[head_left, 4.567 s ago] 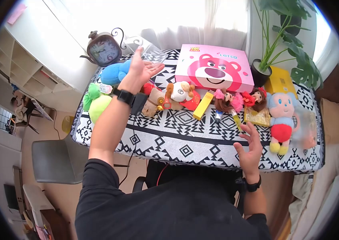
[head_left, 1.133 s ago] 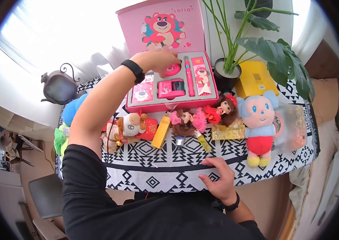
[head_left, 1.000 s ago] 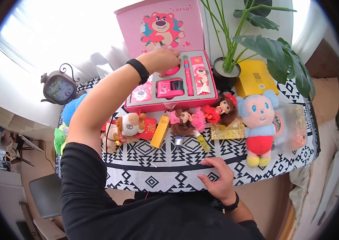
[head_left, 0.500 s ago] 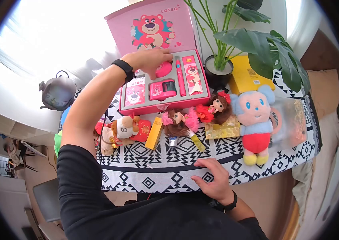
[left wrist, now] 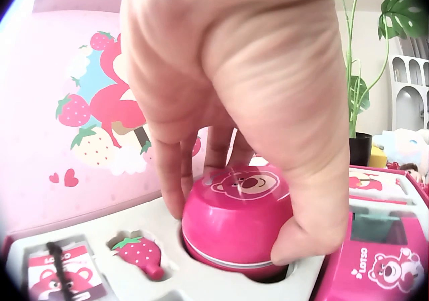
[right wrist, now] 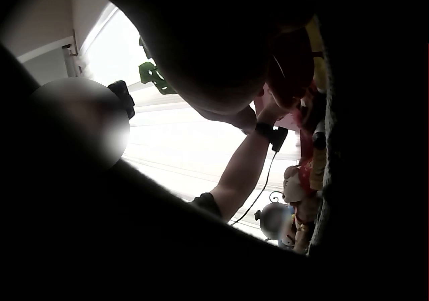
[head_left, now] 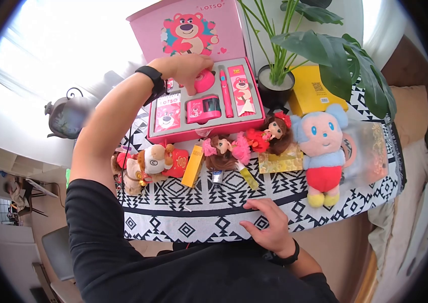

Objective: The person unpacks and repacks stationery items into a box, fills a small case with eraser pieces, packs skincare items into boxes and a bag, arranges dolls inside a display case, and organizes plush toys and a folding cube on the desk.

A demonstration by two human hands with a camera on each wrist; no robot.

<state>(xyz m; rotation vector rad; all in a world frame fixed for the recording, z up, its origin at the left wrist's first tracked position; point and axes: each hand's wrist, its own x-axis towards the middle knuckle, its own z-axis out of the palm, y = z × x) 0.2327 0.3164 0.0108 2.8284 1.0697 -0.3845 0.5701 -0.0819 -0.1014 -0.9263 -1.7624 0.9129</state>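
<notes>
The pink dome (head_left: 205,81) sat in its round hollow in the tray (left wrist: 214,284) of the open box (head_left: 183,137), its lower edge sunk in the hollow. The left hand (head_left: 186,69) gripped it from above, thumb against one side and fingers down the other. In the tray, a strawberry piece (left wrist: 139,255) lay just beside the dome. The sharpener (head_left: 204,109) and the LOTSO pad (head_left: 167,115) lay nearer the person, and the pink pen (head_left: 225,93) and the bear packet (head_left: 242,92) lay to the right. The lid (head_left: 148,33) stood raised at the back, a bear printed on it.

In front of the box were a plush dog (head_left: 153,160), a slim yellow carton (head_left: 193,166) and two dolls (head_left: 221,146). To the right stood a potted plant (head_left: 276,83), with a blue plush (head_left: 323,146) nearer the person. The right hand (head_left: 270,226) held nothing at the near edge of the cloth (head_left: 214,224), its thumb spread from its loosely bent fingers.
</notes>
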